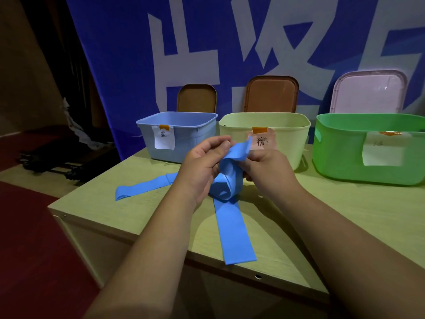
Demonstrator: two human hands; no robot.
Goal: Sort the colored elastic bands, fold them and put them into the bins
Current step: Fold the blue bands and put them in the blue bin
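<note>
Hands, your left hand (202,157) and right hand (264,164), pinch the blue band (226,180), folding it for the far-left blue bin (177,134).

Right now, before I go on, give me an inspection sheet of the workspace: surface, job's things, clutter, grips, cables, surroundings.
Surface: pale wooden table, small hole in its front edge.
Job's things: blue band bunched between the hands, two tails lying on the table; blue bin, cream bin and green bin in a row at the back, each with a paper label; contents not visible.
Clutter: nothing seen.
Grips: left hand and right hand both hold the band above the table.
Cables: nothing seen.
Surroundings: two brown lids and a pink lid propped behind the bins against a blue banner; red floor; dark objects at left.
</note>
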